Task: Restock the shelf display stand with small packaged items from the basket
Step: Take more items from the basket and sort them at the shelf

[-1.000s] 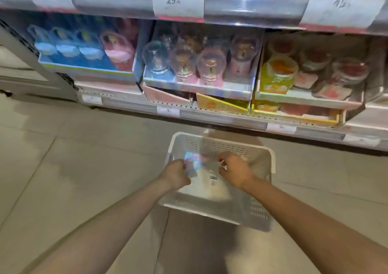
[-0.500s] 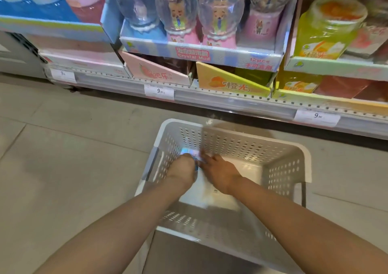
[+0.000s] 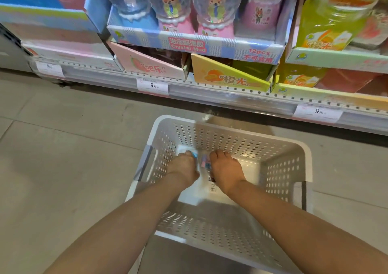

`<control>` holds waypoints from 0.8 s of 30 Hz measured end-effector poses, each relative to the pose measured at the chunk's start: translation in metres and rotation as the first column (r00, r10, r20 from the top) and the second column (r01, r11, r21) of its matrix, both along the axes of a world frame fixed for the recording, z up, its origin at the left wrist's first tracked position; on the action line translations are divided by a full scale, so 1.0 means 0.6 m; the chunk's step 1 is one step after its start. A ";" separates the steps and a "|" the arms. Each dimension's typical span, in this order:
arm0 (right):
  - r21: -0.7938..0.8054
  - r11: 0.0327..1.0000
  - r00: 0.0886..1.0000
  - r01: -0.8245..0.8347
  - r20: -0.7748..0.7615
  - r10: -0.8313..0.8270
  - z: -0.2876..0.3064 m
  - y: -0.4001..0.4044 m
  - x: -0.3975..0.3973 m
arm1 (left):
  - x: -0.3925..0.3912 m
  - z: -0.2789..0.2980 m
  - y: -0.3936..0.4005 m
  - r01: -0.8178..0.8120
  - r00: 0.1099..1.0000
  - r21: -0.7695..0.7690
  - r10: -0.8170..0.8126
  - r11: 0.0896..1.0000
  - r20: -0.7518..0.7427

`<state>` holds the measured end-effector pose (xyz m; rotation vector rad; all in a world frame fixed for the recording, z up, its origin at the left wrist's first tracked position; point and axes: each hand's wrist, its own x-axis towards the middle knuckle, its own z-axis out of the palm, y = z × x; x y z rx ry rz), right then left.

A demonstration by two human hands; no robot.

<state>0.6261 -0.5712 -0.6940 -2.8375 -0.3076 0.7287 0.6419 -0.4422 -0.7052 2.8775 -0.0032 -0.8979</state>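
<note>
Both hands reach into the white perforated plastic basket [image 3: 279, 164] on the floor, below the shelf [image 3: 210, 97]. Left hand [image 3: 183, 165] and right hand [image 3: 225, 168] curl on a flat, shiny packet [image 3: 204, 162] w/ barcode sticker, at basket bottom.

The floor [image 3: 63, 147] is large grey-beige tiles with thin dark joints, lit evenly with a soft sheen. A long shelf [image 3: 231, 99] runs along the top, its front rail perforated and carrying white price tags [image 3: 152, 85] reading 9.90. Under the shelf edge lies a dark strip of shadow. At far left a pale grey panel [image 3: 10, 53] meets the floor.
</note>
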 end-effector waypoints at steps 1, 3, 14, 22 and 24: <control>-0.007 0.999 0.999 0.034 -0.024 -0.035 -0.003 0.004 -0.001 | -0.003 -0.002 -0.001 0.010 1.000 0.007 -0.010 1.000 -0.016; -0.019 0.992 0.987 0.127 -0.097 -0.128 -0.010 0.010 -0.004 | -0.008 -0.010 -0.002 0.057 0.998 0.048 -0.056 0.997 -0.028; -0.021 0.993 0.974 0.117 -0.195 -0.119 0.021 -0.002 -0.003 | -0.003 0.000 0.002 0.106 0.993 -0.052 -0.108 0.993 -0.038; 0.309 0.890 0.942 0.336 -0.121 -0.314 0.181 -0.024 -0.002 | 0.027 0.160 0.009 0.067 0.997 -0.305 -0.077 0.950 -0.020; 0.399 0.839 0.928 0.370 -0.108 -0.357 0.249 -0.026 -0.007 | 0.024 0.227 0.009 0.079 0.996 -0.350 -0.089 0.933 -0.011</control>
